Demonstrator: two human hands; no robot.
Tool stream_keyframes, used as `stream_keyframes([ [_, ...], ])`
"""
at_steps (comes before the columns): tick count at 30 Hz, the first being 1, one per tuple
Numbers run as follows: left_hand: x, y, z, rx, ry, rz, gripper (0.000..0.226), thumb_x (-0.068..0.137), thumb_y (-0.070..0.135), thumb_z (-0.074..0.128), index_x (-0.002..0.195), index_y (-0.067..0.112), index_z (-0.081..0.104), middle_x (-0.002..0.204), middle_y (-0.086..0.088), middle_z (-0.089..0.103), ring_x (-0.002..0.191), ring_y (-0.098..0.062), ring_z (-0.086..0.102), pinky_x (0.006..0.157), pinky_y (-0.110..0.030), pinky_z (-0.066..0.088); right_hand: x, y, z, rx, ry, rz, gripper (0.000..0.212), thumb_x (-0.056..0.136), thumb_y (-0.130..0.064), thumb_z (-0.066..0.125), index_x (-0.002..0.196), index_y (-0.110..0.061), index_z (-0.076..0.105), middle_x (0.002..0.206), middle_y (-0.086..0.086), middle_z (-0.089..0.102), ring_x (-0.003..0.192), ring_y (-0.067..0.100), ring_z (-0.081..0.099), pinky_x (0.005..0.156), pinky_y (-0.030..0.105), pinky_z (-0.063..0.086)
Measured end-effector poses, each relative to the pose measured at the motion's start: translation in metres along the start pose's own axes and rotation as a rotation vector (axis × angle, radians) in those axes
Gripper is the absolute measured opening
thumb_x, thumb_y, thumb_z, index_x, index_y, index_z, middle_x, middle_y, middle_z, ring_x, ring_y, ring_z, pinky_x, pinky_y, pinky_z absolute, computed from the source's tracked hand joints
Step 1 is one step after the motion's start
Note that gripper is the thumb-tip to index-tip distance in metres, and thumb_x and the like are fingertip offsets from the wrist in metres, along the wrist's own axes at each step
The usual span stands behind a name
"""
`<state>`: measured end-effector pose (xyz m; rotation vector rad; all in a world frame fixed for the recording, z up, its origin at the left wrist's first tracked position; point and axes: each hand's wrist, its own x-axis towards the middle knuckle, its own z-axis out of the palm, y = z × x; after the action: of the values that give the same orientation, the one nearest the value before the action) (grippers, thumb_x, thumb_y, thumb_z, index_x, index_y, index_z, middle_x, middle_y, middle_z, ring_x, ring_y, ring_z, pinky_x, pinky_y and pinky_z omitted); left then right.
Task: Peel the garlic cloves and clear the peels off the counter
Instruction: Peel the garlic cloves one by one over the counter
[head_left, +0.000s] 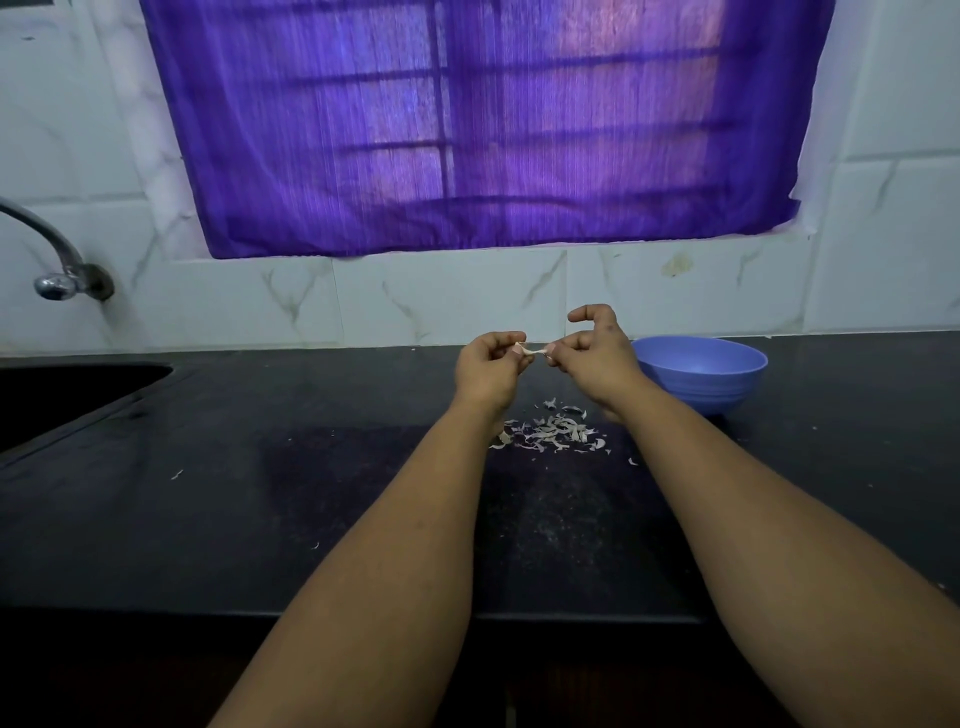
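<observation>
Dark polished stone surface (260, 519) runs full width; black sink basin (67, 395) at far left, chrome tap (57, 260) above it on white marble-look tiles. Purple curtain (467, 130) covers window behind.

Round blue plastic bowl (701, 371) sits far right, just beside right hand; contents not visible.

Left hand (488, 364) & right hand (592, 353) raised above surface, apart from it. Both sets of fingers curled, pinching one small pale garlic clove (532, 351) btwn them; looks like skin being pulled off.

Pile of thin whitish garlic peels (550, 431) lies on surface below hands, few stray flakes to left & right.

Progress, est.: peeling well underway, judging by pile. Clearing not yet started; peels all on surface. Nothing blocks sweep to bowl or sink.
</observation>
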<state>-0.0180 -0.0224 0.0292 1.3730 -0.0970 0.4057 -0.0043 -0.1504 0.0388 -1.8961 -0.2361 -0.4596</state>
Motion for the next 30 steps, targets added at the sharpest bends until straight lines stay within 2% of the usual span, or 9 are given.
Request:
stream_keyframes([
  [5,0.004,-0.002,-0.006,0.091,0.078,-0.021,0.012,0.094,0.001,0.054,0.087,0.009,0.061,0.080,-0.005,0.063,0.075,-0.012,0.063,0.084,-0.026,0.053,-0.001,-0.004,-0.005,0.002,0.043,0.032,0.022,0.085,-0.012,0.065,0.099,-0.024,0.054,0.076,0.000,0.070,0.084,0.019,0.068,0.080,0.036,0.055],
  [8,0.005,-0.004,-0.007,0.133,0.103,-0.048,0.014,0.093,0.006,0.058,0.080,0.012,0.059,0.079,-0.003,0.063,0.069,-0.010,0.063,0.082,-0.028,0.054,-0.003,-0.006,-0.010,-0.188,0.026,0.028,0.014,0.084,-0.007,0.059,0.081,-0.018,0.068,0.073,0.000,0.071,0.076,0.014,0.068,0.072,0.028,0.054],
  [12,0.001,-0.002,-0.004,0.123,0.076,-0.038,0.014,0.094,0.009,0.059,0.080,0.011,0.058,0.076,-0.003,0.062,0.067,-0.009,0.062,0.073,-0.021,0.053,-0.006,-0.003,-0.011,-0.329,-0.087,0.010,0.016,0.086,-0.005,0.060,0.079,-0.010,0.073,0.068,-0.001,0.071,0.071,0.012,0.071,0.075,0.031,0.059],
  [15,-0.001,0.000,-0.004,0.073,0.057,-0.034,0.016,0.093,0.007,0.060,0.077,0.009,0.057,0.074,-0.006,0.060,0.064,-0.011,0.060,0.066,-0.017,0.054,-0.007,-0.002,-0.011,-0.305,-0.110,0.010,0.012,0.079,-0.002,0.069,0.069,-0.008,0.073,0.062,0.004,0.071,0.060,0.012,0.071,0.069,0.033,0.061],
  [19,-0.004,0.002,-0.005,0.058,0.037,-0.041,0.016,0.088,0.000,0.065,0.075,0.007,0.059,0.079,-0.010,0.062,0.071,-0.014,0.062,0.066,-0.018,0.057,-0.009,-0.007,-0.014,-0.317,-0.074,-0.016,0.006,0.075,-0.011,0.079,0.073,-0.012,0.074,0.060,-0.003,0.067,0.053,0.004,0.061,0.052,0.012,0.047],
  [21,-0.004,0.001,-0.006,0.060,0.027,-0.047,0.016,0.085,-0.004,0.067,0.075,0.006,0.059,0.079,-0.010,0.062,0.074,-0.017,0.064,0.069,-0.020,0.058,-0.009,-0.006,-0.014,-0.333,-0.098,-0.026,0.006,0.080,-0.013,0.076,0.086,-0.016,0.075,0.072,-0.004,0.067,0.065,0.005,0.059,0.057,0.012,0.044],
  [24,-0.005,0.003,-0.005,0.054,0.026,-0.051,0.017,0.082,-0.006,0.069,0.073,0.005,0.059,0.077,-0.011,0.062,0.072,-0.017,0.065,0.069,-0.021,0.058,-0.008,-0.004,-0.011,-0.265,-0.151,-0.039,0.018,0.089,-0.011,0.065,0.104,-0.019,0.072,0.094,-0.001,0.069,0.089,0.011,0.062,0.079,0.024,0.050],
  [26,-0.005,0.004,-0.006,0.032,0.017,-0.050,0.017,0.082,-0.006,0.069,0.073,0.005,0.058,0.076,-0.011,0.062,0.071,-0.017,0.064,0.068,-0.021,0.058,-0.007,-0.003,-0.008,-0.179,-0.187,-0.090,0.023,0.091,-0.013,0.064,0.113,-0.017,0.068,0.104,-0.002,0.068,0.099,0.010,0.061,0.088,0.024,0.048],
  [30,-0.007,0.005,-0.006,-0.010,-0.007,-0.064,0.015,0.084,-0.005,0.067,0.075,0.003,0.058,0.077,-0.012,0.062,0.071,-0.017,0.063,0.065,-0.018,0.057,-0.003,-0.001,-0.005,-0.049,-0.121,-0.090,0.028,0.087,-0.020,0.070,0.115,-0.019,0.064,0.102,-0.006,0.068,0.095,0.009,0.065,0.094,0.031,0.052],
])
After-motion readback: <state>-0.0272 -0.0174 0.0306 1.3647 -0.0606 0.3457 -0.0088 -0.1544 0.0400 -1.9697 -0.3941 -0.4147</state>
